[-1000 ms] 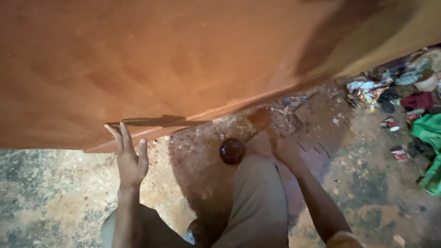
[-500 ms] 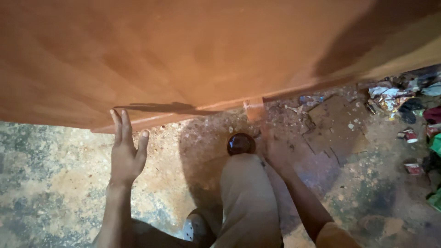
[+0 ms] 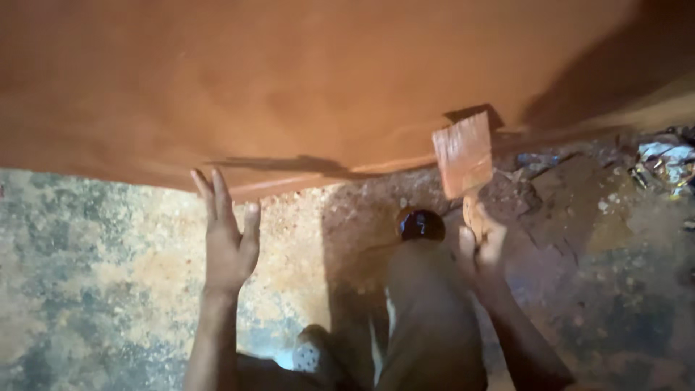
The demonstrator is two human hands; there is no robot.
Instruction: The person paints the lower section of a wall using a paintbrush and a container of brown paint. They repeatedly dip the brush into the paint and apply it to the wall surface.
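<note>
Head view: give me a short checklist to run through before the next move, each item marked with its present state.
1. Right hand grips the flat-bladed tool by its handle: ok.
2. Blade lies flush on the orange wall: cannot tell.
3. Left hand is free, fingers spread beside the wall's lower edge: ok.
4. Dark round container stands by the raised knee, within reach: ok.
5. Container's contents: cannot tell.
6. Rubble at the right lies apart from the hands: ok.

Bare forearms, no sleeves, khaki trousers (image 3: 427,318), pale perforated clog (image 3: 308,356) on one foot
</note>
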